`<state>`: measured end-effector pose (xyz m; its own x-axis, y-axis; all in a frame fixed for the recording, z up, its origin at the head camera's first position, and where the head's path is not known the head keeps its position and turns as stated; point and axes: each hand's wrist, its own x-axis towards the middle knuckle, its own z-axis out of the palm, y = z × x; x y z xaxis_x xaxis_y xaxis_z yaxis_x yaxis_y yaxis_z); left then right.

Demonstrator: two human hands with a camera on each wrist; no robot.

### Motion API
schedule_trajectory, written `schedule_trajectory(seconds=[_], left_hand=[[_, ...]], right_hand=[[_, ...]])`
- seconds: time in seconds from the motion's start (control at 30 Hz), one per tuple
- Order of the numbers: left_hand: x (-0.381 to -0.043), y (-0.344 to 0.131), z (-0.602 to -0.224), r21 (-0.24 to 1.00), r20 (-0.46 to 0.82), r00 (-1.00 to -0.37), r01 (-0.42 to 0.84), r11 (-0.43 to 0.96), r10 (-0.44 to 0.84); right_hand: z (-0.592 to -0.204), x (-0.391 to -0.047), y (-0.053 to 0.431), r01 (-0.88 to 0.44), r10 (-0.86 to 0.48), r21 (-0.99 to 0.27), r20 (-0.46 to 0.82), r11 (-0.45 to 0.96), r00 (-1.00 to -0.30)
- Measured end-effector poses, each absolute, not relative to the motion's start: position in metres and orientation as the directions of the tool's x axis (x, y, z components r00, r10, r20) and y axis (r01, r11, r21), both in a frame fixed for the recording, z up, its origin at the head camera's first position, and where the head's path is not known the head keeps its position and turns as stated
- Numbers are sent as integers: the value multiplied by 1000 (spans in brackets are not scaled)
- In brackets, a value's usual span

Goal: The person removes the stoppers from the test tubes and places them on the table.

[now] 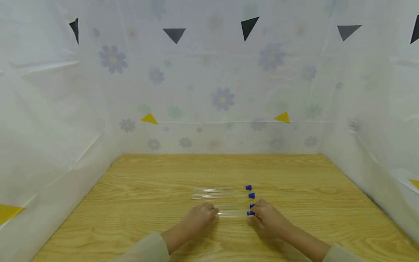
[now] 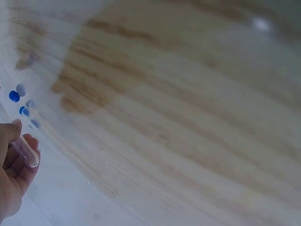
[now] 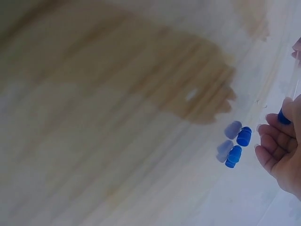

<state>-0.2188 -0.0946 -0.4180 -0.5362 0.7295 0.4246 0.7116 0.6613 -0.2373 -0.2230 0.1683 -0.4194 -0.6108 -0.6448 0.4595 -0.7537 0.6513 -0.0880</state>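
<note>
In the head view my left hand [image 1: 200,215] holds a clear test tube [image 1: 231,214] near its rounded end, which shows between thumb and fingers in the left wrist view. My right hand [image 1: 270,217] pinches a blue stopper [image 1: 250,213] at the tube's other end. Another clear tube [image 1: 227,206] lies just beyond the held one, partly hidden by the left fingers. Beside the right fingertips is a second blue stopper [image 1: 252,206], partly covered by them.
Two more clear tubes [image 1: 212,196] lie side by side farther back on the wooden table [image 1: 157,182]. Right of them sit two blue stoppers, one nearer [image 1: 251,195] and one farther [image 1: 248,187]. White patterned sheets [image 1: 209,72] enclose the table at the back and sides.
</note>
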Motion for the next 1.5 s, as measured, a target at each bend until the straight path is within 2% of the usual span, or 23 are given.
schedule_trajectory(seconds=[0.07,0.4,0.73,0.83,1.0,1.1,1.33,1.5], left_hand=[[-218,-95,-418,-239,429,-532,712,660,730],[-218,-97,-417,-244,412,-513,734,634,753],[-217,-97,-417,-233,412,-511,741,629,754],[-218,-97,-419,-230,414,-507,745,626,756],[-219,-98,-421,-227,401,-514,746,626,758],[-219,-98,-421,-230,395,-517,745,626,760],[-217,-99,-418,-243,411,-492,753,612,768],[-217,-100,-418,-242,418,-480,760,604,771]], right_hand=[[-419,-222,168,-755,-646,-101,453,648,-615],[-422,-224,171,-816,-679,-110,499,568,-539],[-422,-226,175,-822,-694,-149,468,549,-548],[-423,-228,176,-846,-706,-140,491,514,-510],[-426,-232,175,-893,-720,-73,565,444,-404],[-426,-232,174,-901,-721,-47,582,432,-376],[-425,-230,175,-885,-732,-85,529,457,-429],[-424,-229,175,-887,-745,-103,504,451,-437]])
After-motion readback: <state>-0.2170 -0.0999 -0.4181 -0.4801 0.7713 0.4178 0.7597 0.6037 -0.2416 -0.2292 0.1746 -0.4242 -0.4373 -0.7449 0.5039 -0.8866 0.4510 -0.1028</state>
